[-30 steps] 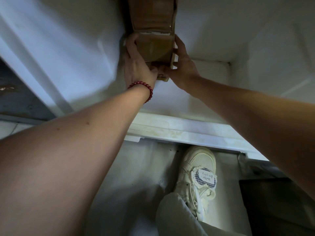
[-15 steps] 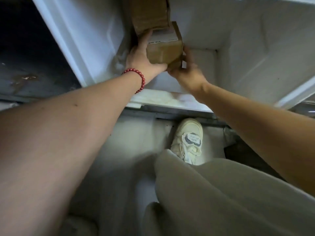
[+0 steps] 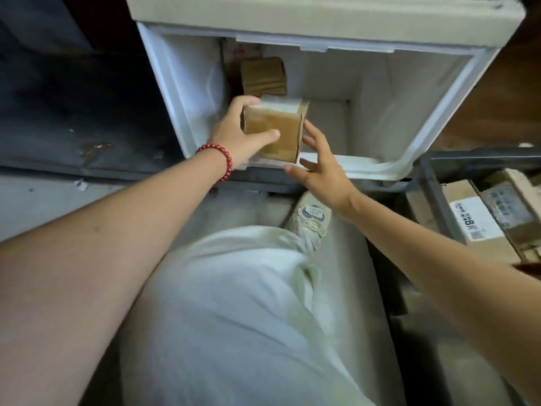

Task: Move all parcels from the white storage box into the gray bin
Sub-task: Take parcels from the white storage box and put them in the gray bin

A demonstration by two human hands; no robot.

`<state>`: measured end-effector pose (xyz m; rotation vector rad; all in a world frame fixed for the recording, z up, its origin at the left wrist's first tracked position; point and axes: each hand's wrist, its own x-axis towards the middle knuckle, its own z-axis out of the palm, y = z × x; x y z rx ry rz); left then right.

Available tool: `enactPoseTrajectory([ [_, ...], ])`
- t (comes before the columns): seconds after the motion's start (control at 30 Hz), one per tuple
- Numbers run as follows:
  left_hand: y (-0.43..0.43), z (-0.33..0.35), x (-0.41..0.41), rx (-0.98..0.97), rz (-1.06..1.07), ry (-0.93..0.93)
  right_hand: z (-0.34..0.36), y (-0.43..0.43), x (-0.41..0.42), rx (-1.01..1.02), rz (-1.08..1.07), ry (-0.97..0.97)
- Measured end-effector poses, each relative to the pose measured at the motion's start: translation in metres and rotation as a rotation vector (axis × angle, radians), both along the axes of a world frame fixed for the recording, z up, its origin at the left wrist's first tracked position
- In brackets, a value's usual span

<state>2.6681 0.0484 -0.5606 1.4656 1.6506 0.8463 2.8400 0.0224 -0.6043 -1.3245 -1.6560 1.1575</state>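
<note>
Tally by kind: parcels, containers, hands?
Parcels: 4 plainly seen: held parcel, second parcel in white storage box, labelled parcel and blurred parcel in gray bin (cropped).
Containers: 2.
Hands: 2: left hand, right hand.
Total: 8.

A red bead bracelet (image 3: 218,161) circles my wrist just behind my left fingers (image 3: 263,136). Just below my right fingers (image 3: 314,136) my cream sneaker (image 3: 311,227) stands on the floor, with a checked patch (image 3: 313,211) and a small white label on its tongue; the writing is too small to read. My pale trouser leg (image 3: 234,303) fills the space further below both sets of fingers, blurred. Left of my left fingers lies a dark, scuffed surface (image 3: 73,112) with a brownish stain, and below it a strip of pale gray floor (image 3: 44,200). Well to the right of my right fingers, higher up, a brown surface (image 3: 503,92) shows.
</note>
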Motion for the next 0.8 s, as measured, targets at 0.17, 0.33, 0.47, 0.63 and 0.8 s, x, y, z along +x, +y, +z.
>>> enactPoseTrajectory([
  [0.17, -0.048, 0.043, 0.007, 0.027, 0.149, -0.234, 0.037, -0.055, -0.011, 0.032, -0.019, 0.127],
  [0.33, -0.096, 0.064, 0.021, -0.015, 0.35, -0.51, 0.063, -0.113, -0.013, 0.034, -0.093, 0.233],
  [0.47, -0.131, 0.054, 0.021, -0.064, 0.314, -0.578, 0.064, -0.145, 0.001, -0.023, -0.141, 0.283],
  [0.63, -0.137, 0.057, 0.033, 0.002, 0.169, -0.58, 0.068, -0.139, 0.044, -0.243, -0.36, 0.479],
  [0.8, -0.134, 0.059, 0.052, -0.078, 0.071, -0.615, 0.071, -0.139, 0.071, -0.24, -0.41, 0.555],
])
